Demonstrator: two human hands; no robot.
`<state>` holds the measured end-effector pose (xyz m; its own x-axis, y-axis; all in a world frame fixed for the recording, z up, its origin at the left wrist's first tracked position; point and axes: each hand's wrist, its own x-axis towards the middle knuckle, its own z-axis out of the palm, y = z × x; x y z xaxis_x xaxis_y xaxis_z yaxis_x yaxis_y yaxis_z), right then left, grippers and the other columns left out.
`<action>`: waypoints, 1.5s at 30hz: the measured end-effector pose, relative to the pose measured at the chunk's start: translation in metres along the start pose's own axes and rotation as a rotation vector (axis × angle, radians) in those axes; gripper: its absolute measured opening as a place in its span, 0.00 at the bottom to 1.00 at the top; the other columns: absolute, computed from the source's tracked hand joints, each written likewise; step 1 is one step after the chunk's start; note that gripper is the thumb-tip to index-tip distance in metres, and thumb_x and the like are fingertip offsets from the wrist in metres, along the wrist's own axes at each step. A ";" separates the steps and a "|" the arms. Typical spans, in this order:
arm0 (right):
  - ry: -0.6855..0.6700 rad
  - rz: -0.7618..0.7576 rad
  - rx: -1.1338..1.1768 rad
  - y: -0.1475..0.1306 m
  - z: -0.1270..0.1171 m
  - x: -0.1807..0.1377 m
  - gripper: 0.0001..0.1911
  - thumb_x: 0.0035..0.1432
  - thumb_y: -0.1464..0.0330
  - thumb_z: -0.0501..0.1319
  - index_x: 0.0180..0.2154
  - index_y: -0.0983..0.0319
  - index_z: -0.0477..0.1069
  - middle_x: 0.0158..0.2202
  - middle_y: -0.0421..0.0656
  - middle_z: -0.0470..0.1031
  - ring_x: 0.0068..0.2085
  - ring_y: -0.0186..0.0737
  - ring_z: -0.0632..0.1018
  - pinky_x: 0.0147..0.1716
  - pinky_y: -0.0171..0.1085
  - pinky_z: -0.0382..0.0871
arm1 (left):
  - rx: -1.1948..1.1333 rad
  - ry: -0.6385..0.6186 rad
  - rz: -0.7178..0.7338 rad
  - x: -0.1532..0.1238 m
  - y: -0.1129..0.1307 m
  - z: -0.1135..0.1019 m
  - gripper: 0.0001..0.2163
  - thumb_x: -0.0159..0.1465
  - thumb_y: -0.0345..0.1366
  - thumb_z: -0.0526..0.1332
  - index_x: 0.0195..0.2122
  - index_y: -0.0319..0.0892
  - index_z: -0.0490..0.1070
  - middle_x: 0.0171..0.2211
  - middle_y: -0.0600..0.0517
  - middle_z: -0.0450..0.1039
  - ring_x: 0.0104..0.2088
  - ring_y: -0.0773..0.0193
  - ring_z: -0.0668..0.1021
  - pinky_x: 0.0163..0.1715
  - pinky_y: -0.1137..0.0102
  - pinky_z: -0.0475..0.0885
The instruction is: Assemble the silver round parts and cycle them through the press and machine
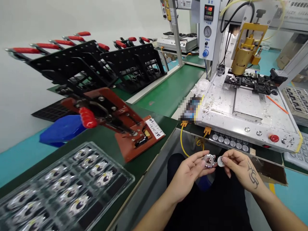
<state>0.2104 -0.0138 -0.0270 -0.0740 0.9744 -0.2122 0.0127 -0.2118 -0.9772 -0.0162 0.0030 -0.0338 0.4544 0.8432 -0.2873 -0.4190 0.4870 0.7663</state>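
Observation:
Between the thumb and fingers of my left hand (pixel 190 171) is a shiny chrome ring-shaped part (pixel 209 160) with an open middle. A small round silver disc (pixel 220 161) is pinched in my right hand (pixel 237 165), close beside the ring's right edge. Whether disc and ring touch I cannot tell. Both hands are over my lap, in front of the press machine. Below the machine's front edge, several similar round discs (pixel 226 141) lie in rows on a dark strip.
A press machine (pixel 240 106) with a gold head (pixel 242 59) stands ahead. To the left are a brown clamp fixture (pixel 141 144) with a red handle (pixel 88 118) and a clear tray (pixel 115 160) of chrome parts. Black racks (pixel 134 61) stand behind. Yellow cables (pixel 182 141) hang near my hands.

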 end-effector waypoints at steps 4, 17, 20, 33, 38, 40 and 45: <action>-0.095 0.048 0.080 0.004 -0.004 -0.003 0.19 0.70 0.52 0.68 0.36 0.60 0.72 0.24 0.37 0.74 0.22 0.32 0.71 0.25 0.34 0.64 | 0.009 -0.043 0.024 -0.005 -0.002 0.001 0.23 0.68 0.47 0.74 0.59 0.42 0.79 0.52 0.42 0.85 0.54 0.47 0.86 0.59 0.53 0.81; -0.042 -0.233 -0.286 -0.027 0.020 -0.006 0.16 0.73 0.56 0.63 0.35 0.58 0.72 0.47 0.44 0.73 0.45 0.42 0.75 0.45 0.38 0.71 | 0.048 0.001 0.077 -0.012 0.002 0.014 0.24 0.68 0.48 0.72 0.61 0.42 0.79 0.54 0.41 0.84 0.57 0.43 0.84 0.60 0.51 0.81; -0.055 -0.229 -0.282 -0.023 0.023 -0.006 0.14 0.73 0.57 0.63 0.35 0.57 0.71 0.47 0.45 0.73 0.46 0.43 0.75 0.48 0.39 0.71 | 0.063 -0.005 0.075 -0.013 0.003 0.017 0.25 0.68 0.49 0.72 0.62 0.42 0.79 0.55 0.41 0.84 0.57 0.43 0.84 0.61 0.50 0.80; -0.062 -0.251 -0.342 -0.018 0.020 -0.005 0.13 0.74 0.59 0.63 0.35 0.57 0.71 0.46 0.44 0.73 0.46 0.44 0.76 0.48 0.40 0.71 | 0.189 0.009 0.095 -0.016 0.002 0.019 0.24 0.71 0.50 0.69 0.63 0.43 0.78 0.59 0.41 0.82 0.53 0.48 0.86 0.60 0.53 0.81; -0.016 -0.344 -0.438 -0.016 0.023 -0.005 0.11 0.74 0.62 0.62 0.36 0.56 0.69 0.45 0.46 0.73 0.46 0.46 0.76 0.46 0.42 0.73 | 0.254 0.021 0.118 -0.014 -0.005 0.020 0.22 0.71 0.46 0.69 0.63 0.43 0.77 0.57 0.42 0.83 0.54 0.48 0.86 0.60 0.54 0.81; 0.019 -0.404 -0.502 -0.013 0.023 -0.004 0.12 0.74 0.63 0.62 0.35 0.56 0.68 0.44 0.46 0.73 0.45 0.46 0.76 0.45 0.43 0.73 | 0.299 0.053 0.151 -0.013 -0.011 0.020 0.21 0.71 0.43 0.69 0.63 0.43 0.77 0.55 0.42 0.84 0.53 0.49 0.87 0.59 0.57 0.81; 0.065 -0.458 -0.598 -0.004 0.019 0.002 0.10 0.71 0.62 0.66 0.38 0.56 0.67 0.41 0.45 0.72 0.41 0.46 0.75 0.40 0.42 0.73 | 0.424 0.058 0.184 -0.012 -0.011 0.015 0.19 0.73 0.39 0.64 0.64 0.43 0.76 0.54 0.42 0.84 0.50 0.50 0.87 0.54 0.60 0.82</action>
<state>0.1918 -0.0129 -0.0237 -0.1434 0.9617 0.2338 0.5351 0.2741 -0.7991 -0.0050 -0.0157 -0.0303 0.3527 0.9241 -0.1473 -0.1247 0.2024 0.9713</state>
